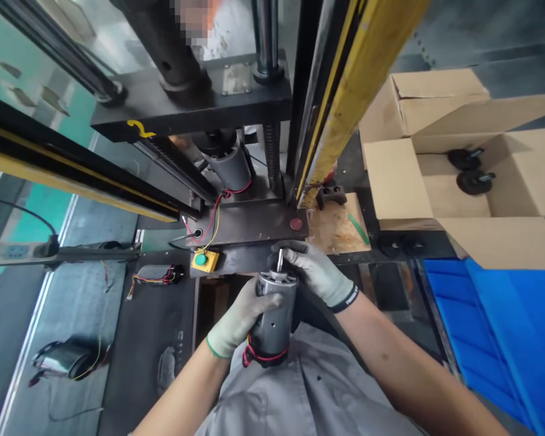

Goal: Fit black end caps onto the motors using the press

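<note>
A grey cylindrical electric motor (pixel 276 312) stands nearly upright in front of my body, its metal shaft (pixel 280 260) pointing up and red and black wires bundled at its base. My left hand (pixel 247 312), in a pale work glove, is closed around the motor's left side, thumb across its front. At the top, my gloved right hand (pixel 315 269) has its fingers curled at the shaft; their far side is hidden. Beyond them, a second grey motor (pixel 231 166) stands under the ram of a black press (pixel 195 103), its wires hanging forward.
A yellow box with a green button (pixel 204 260) sits at the press's front edge. Two more motors, one near (pixel 157 274) and one farther left (pixel 66 358), lie on the left. At right, an open cardboard box (pixel 393 181) holds black round parts above blue sheeting (pixel 504 327). Someone is behind the press.
</note>
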The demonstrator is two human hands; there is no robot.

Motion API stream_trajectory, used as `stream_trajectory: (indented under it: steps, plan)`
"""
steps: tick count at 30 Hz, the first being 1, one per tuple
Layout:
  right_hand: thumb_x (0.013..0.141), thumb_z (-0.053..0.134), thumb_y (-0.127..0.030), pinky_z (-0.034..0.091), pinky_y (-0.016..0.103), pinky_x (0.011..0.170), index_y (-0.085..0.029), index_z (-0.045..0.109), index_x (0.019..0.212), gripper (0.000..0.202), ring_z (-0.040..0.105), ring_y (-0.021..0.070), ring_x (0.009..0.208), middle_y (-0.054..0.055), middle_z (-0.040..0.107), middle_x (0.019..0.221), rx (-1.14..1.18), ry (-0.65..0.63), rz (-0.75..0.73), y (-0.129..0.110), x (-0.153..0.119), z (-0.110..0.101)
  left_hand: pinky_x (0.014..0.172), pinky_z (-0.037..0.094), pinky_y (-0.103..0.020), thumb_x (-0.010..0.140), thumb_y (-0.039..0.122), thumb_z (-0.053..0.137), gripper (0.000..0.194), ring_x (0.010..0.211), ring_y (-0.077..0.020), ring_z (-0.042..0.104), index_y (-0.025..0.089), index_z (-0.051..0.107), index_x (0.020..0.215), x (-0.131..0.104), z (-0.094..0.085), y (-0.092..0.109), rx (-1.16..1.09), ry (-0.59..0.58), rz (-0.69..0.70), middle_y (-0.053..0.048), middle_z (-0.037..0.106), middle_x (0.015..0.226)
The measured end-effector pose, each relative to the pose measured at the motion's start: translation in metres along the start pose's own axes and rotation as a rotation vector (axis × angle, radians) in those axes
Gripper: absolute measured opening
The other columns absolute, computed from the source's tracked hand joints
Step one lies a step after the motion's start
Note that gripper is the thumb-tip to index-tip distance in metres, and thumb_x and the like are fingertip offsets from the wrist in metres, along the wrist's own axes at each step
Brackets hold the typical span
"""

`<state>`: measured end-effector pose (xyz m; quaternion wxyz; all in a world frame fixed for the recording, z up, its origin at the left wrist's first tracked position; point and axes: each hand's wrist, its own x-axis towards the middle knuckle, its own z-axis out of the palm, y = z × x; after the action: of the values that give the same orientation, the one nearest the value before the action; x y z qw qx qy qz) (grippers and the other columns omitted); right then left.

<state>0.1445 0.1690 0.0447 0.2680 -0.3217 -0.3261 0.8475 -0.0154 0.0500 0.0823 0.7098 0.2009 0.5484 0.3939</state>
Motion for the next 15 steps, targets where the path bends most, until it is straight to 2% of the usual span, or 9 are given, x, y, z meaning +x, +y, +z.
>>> stream_trajectory:
  steps: [3, 6, 12, 15]
  plan:
    - [0.077, 0.092, -0.045, 0.054, 0.033, 0.08, -0.019, 0.08, 0.101, 0.037, 0.069, 0.0205, 0.085, 0.004, 0.078, 0.09, -0.007, 0.128, 0.0, 0.004, -0.005, -0.007, 0.1, 0.053, -0.036, 0.078, 0.04, 0.087, 0.057, 0.115, -0.0317, 0.069, 0.015, 0.072, 0.128, 0.005, 0.008, 0.004, 0.071, 0.0, 0.021, -0.012, 0.078, 0.127]
    - [0.073, 0.094, -0.046, 0.053, 0.032, 0.076, -0.018, 0.079, 0.091, 0.037, 0.067, 0.0188, 0.078, 0.004, 0.077, 0.086, -0.038, 0.211, -0.02, 0.001, -0.01, -0.015, 0.1, 0.053, -0.036, 0.078, 0.041, 0.087, 0.057, 0.115, -0.032, 0.069, 0.015, 0.072, 0.127, 0.009, 0.014, 0.005, 0.1, -0.003, 0.001, -0.012, 0.078, 0.125]
    - [0.074, 0.092, -0.049, 0.051, 0.031, 0.074, -0.017, 0.077, 0.091, 0.039, 0.065, 0.0179, 0.077, 0.003, 0.075, 0.085, -0.061, 0.229, -0.038, 0.0, -0.013, -0.029, 0.099, 0.053, -0.034, 0.079, 0.041, 0.086, 0.054, 0.114, -0.0299, 0.07, 0.018, 0.072, 0.127, 0.017, 0.026, 0.003, 0.095, 0.003, -0.054, -0.009, 0.078, 0.127]
    - [0.077, 0.09, -0.052, 0.05, 0.031, 0.075, -0.018, 0.077, 0.092, 0.039, 0.062, 0.017, 0.076, 0.002, 0.073, 0.083, -0.037, 0.195, -0.036, 0.0, -0.014, -0.035, 0.098, 0.054, -0.034, 0.081, 0.042, 0.085, 0.052, 0.115, -0.0299, 0.07, 0.018, 0.072, 0.125, 0.022, 0.032, 0.002, 0.102, 0.002, -0.064, -0.009, 0.079, 0.125]
